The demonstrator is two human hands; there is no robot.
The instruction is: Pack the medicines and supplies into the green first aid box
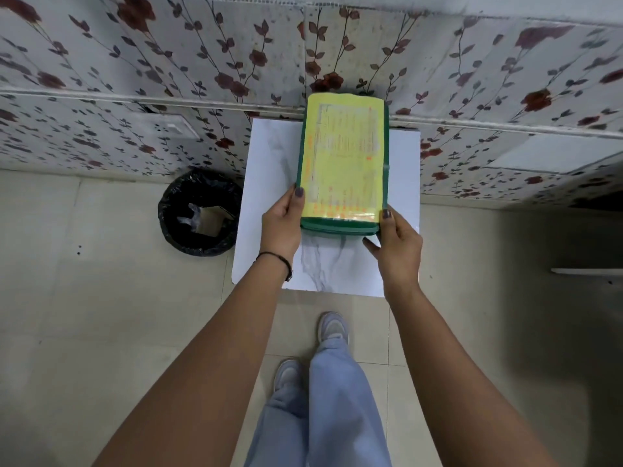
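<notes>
The green first aid box [337,228] stands on a small white marbled table [323,267], its lid down and covered by a yellow printed label. My left hand [281,224] grips the box's near left corner, thumb on the lid. At the near right corner my right hand [396,244] holds the box, thumb on the lid edge and fingers under the front. No medicines or supplies are visible outside the box.
A round bin with a black liner [199,214] stands on the floor left of the table, some rubbish inside. A flowered wall [168,79] runs right behind the table. My legs and shoes [320,382] stand on the tiled floor below.
</notes>
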